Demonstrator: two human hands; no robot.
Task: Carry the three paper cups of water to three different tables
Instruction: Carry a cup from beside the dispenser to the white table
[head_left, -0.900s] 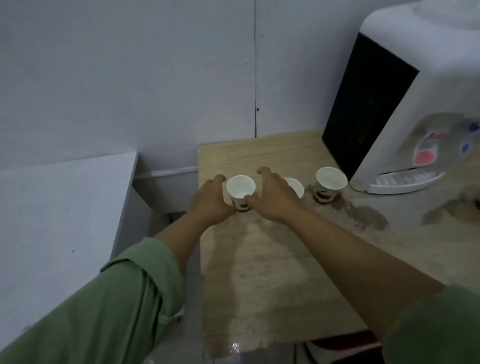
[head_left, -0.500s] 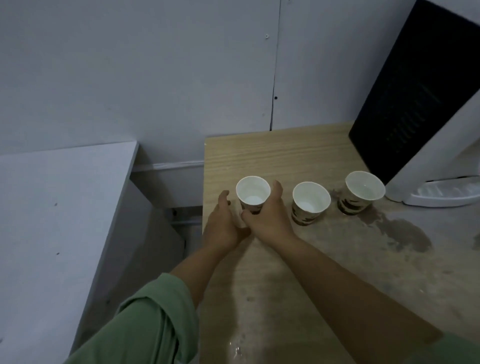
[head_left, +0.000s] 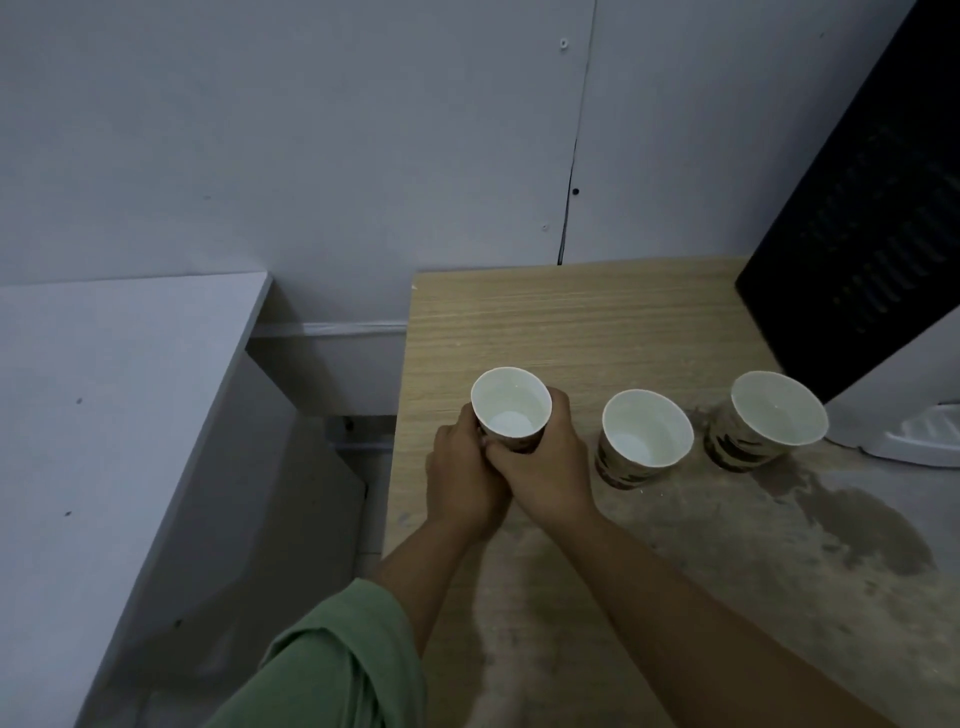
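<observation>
A view looking down from a person's head at a light wooden table (head_left: 561, 322) pushed against a pale grey wall. Three white paper cups with dark patterned sides are lined up in a row across the table.

The leftmost cup (head_left: 511, 402) is gripped by both hands. The left hand (head_left: 465, 475) wraps its left side, and the right hand (head_left: 545, 467) curls around its right side and front, the fingers of both pressed to the cup wall. The two hands touch each other below the cup. Whether the cup's base rests on the table or is raised off it cannot be told, as the hands cover it. A little water shows at its bottom.

The middle cup (head_left: 644, 439) stands upright on the table just right of the right hand, apart from it. The right cup (head_left: 769, 421) stands upright further right, near the base of a water dispenser (head_left: 857, 249), whose dark side panel fills the upper right corner. Its white drip tray (head_left: 930, 441) shows at the right edge.

A dark wet stain (head_left: 857, 519) spreads over the tabletop in front of the right cup.

The left arm wears a rolled green sleeve (head_left: 343, 660). A white surface (head_left: 104, 415) sits to the left, separated from the wooden table by a gap.
</observation>
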